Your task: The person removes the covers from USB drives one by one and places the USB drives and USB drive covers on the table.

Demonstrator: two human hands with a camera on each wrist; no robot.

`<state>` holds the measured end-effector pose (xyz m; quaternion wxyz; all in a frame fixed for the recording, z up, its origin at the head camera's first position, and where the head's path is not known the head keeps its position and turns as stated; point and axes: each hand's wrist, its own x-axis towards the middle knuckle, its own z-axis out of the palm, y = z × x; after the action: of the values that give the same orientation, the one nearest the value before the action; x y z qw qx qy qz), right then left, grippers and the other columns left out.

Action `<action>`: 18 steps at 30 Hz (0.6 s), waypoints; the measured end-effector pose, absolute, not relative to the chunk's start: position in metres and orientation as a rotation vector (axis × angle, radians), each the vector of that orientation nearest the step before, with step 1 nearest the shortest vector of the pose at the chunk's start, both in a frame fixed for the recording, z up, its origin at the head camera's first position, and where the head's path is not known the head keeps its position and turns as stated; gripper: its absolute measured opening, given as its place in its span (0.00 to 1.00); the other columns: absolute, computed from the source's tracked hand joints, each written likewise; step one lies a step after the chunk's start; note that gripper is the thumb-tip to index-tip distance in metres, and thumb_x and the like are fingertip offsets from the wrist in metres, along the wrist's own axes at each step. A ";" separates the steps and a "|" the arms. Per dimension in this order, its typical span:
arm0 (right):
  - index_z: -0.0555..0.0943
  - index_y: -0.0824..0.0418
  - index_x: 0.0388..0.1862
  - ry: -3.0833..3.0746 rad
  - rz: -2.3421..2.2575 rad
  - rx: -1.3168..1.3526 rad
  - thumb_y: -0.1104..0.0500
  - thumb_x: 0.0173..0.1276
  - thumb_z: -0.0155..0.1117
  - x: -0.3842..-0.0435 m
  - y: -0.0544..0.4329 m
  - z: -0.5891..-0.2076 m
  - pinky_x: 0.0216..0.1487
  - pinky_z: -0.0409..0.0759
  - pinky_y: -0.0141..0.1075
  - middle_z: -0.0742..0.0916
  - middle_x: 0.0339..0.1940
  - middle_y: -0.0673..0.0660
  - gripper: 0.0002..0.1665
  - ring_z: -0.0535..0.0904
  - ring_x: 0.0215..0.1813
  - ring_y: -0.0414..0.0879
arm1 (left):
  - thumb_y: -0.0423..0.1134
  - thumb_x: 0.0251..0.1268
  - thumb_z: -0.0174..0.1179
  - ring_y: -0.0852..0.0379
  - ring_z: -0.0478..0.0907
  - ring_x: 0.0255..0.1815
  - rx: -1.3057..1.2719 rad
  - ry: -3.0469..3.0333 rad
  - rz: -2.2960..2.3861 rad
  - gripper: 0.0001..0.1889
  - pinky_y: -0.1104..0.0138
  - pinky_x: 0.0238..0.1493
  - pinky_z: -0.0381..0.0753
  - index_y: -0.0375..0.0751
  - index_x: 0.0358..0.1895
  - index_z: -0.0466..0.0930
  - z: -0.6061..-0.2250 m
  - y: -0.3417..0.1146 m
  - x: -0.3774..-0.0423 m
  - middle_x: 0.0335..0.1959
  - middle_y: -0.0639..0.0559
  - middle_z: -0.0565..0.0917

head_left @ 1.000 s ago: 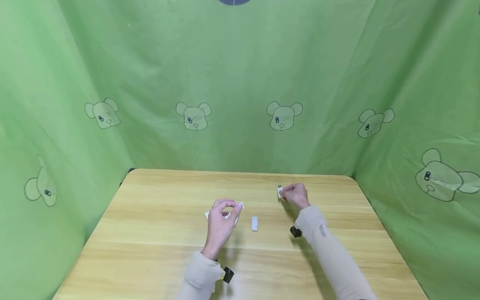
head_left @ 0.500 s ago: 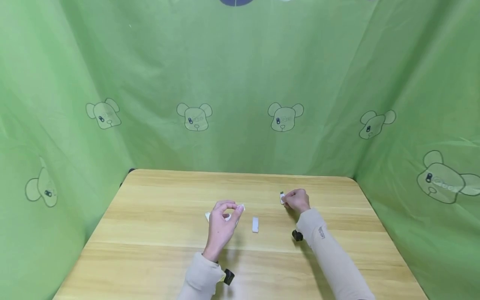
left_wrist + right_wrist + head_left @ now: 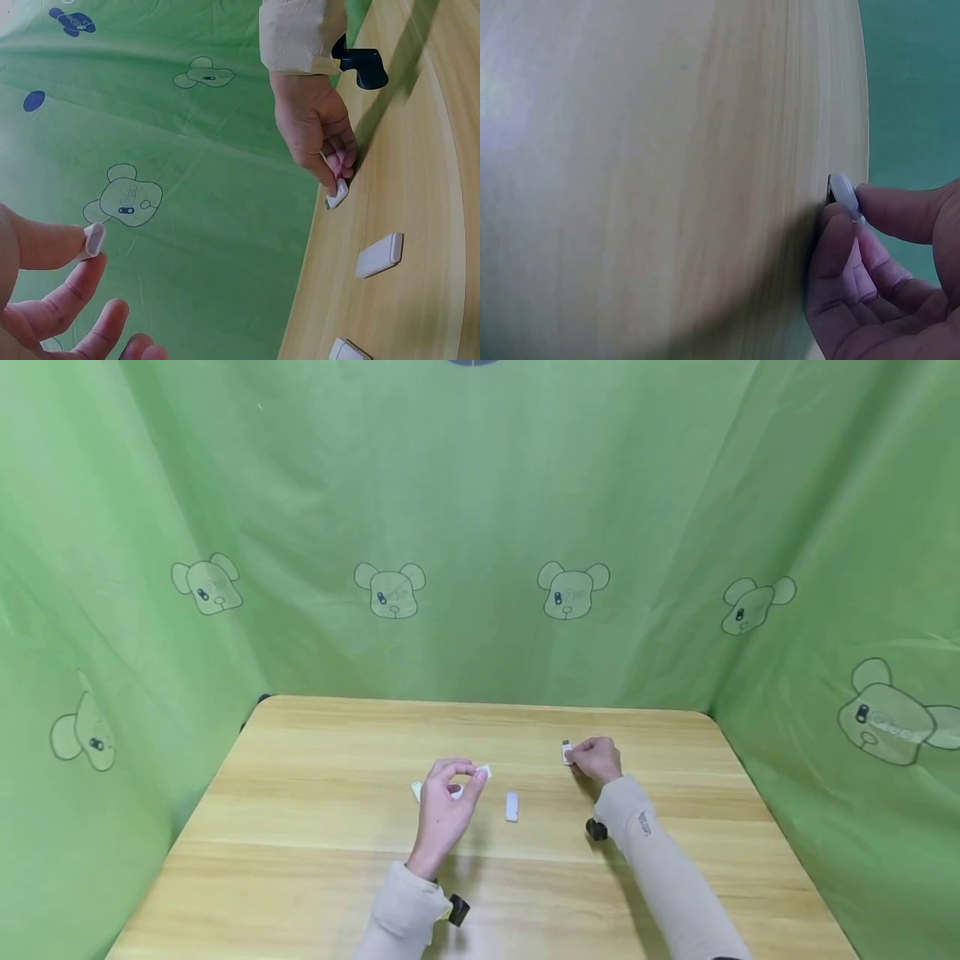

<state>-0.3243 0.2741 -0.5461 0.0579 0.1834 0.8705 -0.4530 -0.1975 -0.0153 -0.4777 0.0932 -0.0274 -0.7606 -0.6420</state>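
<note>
My left hand (image 3: 441, 818) pinches a small white cap (image 3: 93, 240) between thumb and index finger, above the table; its hollow end shows in the left wrist view. Toward the far right of the table, my right hand (image 3: 597, 762) pinches a white USB stick (image 3: 566, 754) with finger and thumb. The stick's plug end points away from me. Between the hands a second white stick (image 3: 512, 807) lies flat on the wood. Another white piece (image 3: 417, 790) lies behind the left hand, which hides most of it.
The wooden table (image 3: 315, 827) has rounded far corners. Green curtains (image 3: 480, 527) with bear-head prints hang behind it and along both sides. A black wrist camera (image 3: 596, 829) sits under the right sleeve, and another camera (image 3: 458, 910) beside the left one.
The right hand has shifted slightly to the right and nearer to me with the USB stick. My left hand stays almost still, keeping its pinch on the cap.
</note>
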 end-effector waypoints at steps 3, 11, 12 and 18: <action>0.82 0.70 0.47 2.615 -1.387 0.555 0.62 0.66 0.68 -0.324 0.274 -0.547 0.32 0.83 0.31 0.89 0.32 0.58 0.14 0.82 0.28 0.42 | 0.46 0.66 0.67 0.46 0.77 0.59 -0.080 -2.268 -1.907 0.12 0.50 0.57 0.78 0.39 0.39 0.86 -0.478 -0.015 -0.198 0.54 0.39 0.83; 0.82 0.70 0.45 2.582 -1.437 0.560 0.63 0.66 0.68 -0.322 0.272 -0.548 0.32 0.84 0.31 0.88 0.31 0.58 0.13 0.83 0.29 0.43 | 0.47 0.65 0.68 0.46 0.77 0.59 -0.081 -2.282 -1.917 0.13 0.52 0.57 0.78 0.40 0.39 0.86 -0.480 -0.013 -0.198 0.54 0.42 0.83; 0.82 0.70 0.45 2.581 -1.443 0.559 0.63 0.66 0.69 -0.322 0.271 -0.547 0.32 0.84 0.31 0.88 0.30 0.58 0.12 0.83 0.29 0.43 | 0.47 0.65 0.68 0.46 0.77 0.59 -0.082 -2.278 -1.921 0.13 0.50 0.58 0.78 0.40 0.38 0.86 -0.480 -0.013 -0.199 0.54 0.42 0.83; 0.82 0.69 0.45 2.581 -1.428 0.555 0.62 0.67 0.69 -0.321 0.270 -0.547 0.33 0.83 0.31 0.87 0.32 0.57 0.12 0.83 0.31 0.44 | 0.46 0.64 0.69 0.46 0.77 0.58 -0.087 -2.292 -1.912 0.13 0.45 0.58 0.78 0.39 0.38 0.86 -0.483 -0.011 -0.200 0.54 0.41 0.83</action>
<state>-0.3209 0.2700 -0.5470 0.0700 0.1845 0.8579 -0.4744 -0.1995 -0.0113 -0.4826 0.0777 -0.0291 -0.7651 -0.6385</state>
